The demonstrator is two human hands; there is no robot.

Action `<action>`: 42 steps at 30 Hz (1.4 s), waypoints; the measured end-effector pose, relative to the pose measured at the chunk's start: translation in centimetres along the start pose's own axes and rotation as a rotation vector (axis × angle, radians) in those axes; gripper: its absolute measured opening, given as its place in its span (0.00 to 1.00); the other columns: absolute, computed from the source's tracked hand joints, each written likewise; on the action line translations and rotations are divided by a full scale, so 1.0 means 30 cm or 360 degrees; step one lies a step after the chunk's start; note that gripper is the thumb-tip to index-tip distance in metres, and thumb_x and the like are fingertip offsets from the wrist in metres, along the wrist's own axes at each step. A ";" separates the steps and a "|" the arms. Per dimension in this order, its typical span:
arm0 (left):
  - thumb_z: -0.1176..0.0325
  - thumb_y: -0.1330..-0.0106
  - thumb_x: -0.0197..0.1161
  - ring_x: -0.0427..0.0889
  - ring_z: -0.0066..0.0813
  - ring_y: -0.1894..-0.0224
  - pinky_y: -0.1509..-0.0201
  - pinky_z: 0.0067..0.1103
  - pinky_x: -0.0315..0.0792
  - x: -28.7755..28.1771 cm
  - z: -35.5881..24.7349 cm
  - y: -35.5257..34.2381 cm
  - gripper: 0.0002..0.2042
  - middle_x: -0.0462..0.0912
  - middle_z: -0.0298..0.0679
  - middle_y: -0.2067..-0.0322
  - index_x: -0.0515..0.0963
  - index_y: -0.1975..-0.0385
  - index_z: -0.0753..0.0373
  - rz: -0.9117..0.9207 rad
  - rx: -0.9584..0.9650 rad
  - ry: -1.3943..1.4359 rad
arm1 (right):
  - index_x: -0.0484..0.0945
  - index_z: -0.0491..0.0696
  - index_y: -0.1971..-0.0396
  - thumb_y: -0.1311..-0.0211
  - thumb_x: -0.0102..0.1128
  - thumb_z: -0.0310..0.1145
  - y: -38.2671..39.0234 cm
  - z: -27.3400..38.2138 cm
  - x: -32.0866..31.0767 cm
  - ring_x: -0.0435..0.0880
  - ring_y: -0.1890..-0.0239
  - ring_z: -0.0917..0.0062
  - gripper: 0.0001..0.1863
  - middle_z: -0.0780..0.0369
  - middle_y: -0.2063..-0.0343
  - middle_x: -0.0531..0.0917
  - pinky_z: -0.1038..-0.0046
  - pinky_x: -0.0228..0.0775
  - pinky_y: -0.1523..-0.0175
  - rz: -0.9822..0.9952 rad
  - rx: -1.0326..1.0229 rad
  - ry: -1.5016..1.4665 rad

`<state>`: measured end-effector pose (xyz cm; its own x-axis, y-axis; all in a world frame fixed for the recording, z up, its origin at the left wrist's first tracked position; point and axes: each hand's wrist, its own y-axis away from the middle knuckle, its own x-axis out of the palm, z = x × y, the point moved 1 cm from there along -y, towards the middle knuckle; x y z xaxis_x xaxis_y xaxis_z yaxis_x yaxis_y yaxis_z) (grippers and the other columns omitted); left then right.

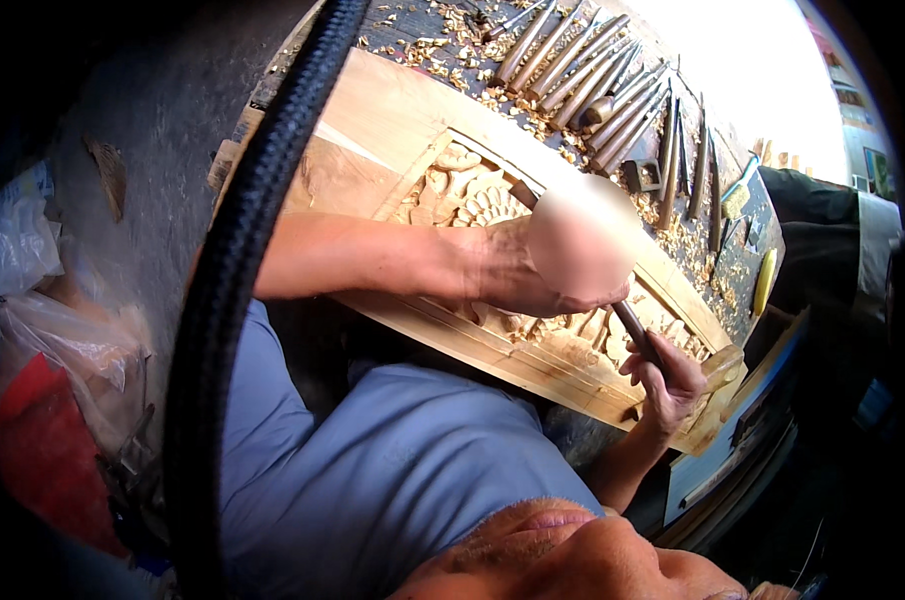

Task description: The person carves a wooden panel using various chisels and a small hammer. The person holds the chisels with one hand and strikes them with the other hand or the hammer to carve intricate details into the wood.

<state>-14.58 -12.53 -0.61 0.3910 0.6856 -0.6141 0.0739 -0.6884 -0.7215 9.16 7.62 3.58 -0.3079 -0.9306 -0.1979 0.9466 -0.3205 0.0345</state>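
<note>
A carved wooden panel (533,372) with raised floral relief inside a plain border lies slantwise before me. My left hand (508,262) reaches across it, closed around the front of a carving chisel; a blurred patch covers much of this hand. The carving chisel (634,330) has a dark brown handle that runs down to the right, its blade hidden. My right hand (673,382) grips the handle's rear end with bent fingers, above the panel's right part. Carved petals (488,207) show beside my left wrist.
Several wooden-handled carving tools (573,75) lie in a row on the dark bench (398,30) beyond the panel, among wood shavings (688,240). A brush (738,198) lies at the right. Plastic bags (73,330) sit at far left. A black braided cable (243,240) crosses the view.
</note>
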 end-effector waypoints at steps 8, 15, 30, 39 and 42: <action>0.45 0.27 0.65 0.81 0.39 0.70 0.65 0.35 0.76 0.068 0.082 0.029 0.22 0.75 0.38 0.69 0.74 0.69 0.60 0.0171 -0.0064 0.0313 | 0.89 0.38 0.43 0.37 0.73 0.13 -0.013 -0.080 0.181 0.94 0.61 0.74 0.21 0.51 0.58 0.95 0.76 0.84 0.54 -0.0191 -0.0290 0.0868; 0.47 0.27 0.66 0.82 0.37 0.69 0.66 0.34 0.76 0.067 0.095 0.032 0.20 0.74 0.37 0.69 0.74 0.70 0.59 0.0214 -0.0060 0.0372 | 0.89 0.40 0.41 0.31 0.66 0.12 -0.019 -0.099 0.139 0.81 0.74 0.86 0.21 0.56 0.62 0.94 0.82 0.70 0.69 -0.0157 -0.0208 0.0755; 0.44 0.26 0.62 0.82 0.34 0.68 0.66 0.33 0.77 0.067 0.107 0.039 0.20 0.74 0.34 0.71 0.76 0.66 0.56 0.0275 -0.0088 0.0273 | 0.91 0.37 0.49 0.40 0.78 0.13 -0.082 -0.070 0.149 0.95 0.61 0.74 0.18 0.51 0.58 0.95 0.76 0.84 0.54 -0.0148 -0.0171 0.0850; 0.42 0.28 0.64 0.83 0.37 0.68 0.64 0.34 0.77 0.065 0.110 0.045 0.22 0.76 0.36 0.69 0.77 0.66 0.58 0.0264 -0.0081 0.0385 | 0.91 0.36 0.50 0.39 0.77 0.13 -0.118 -0.062 0.197 0.96 0.60 0.72 0.17 0.50 0.59 0.95 0.76 0.85 0.53 -0.0148 -0.0153 0.0813; 0.42 0.29 0.65 0.83 0.38 0.68 0.64 0.35 0.78 0.072 0.109 0.043 0.22 0.77 0.37 0.69 0.77 0.66 0.58 0.0281 -0.0071 0.0360 | 0.91 0.36 0.50 0.39 0.77 0.14 -0.116 -0.084 0.186 0.96 0.60 0.73 0.16 0.50 0.59 0.95 0.76 0.85 0.53 -0.0176 -0.0246 0.0798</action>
<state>-16.64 -11.16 -3.90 0.5955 0.4875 -0.6385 0.0245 -0.8055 -0.5921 4.38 4.00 -0.11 -0.3590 -0.6819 -0.6373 0.9258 -0.3468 -0.1505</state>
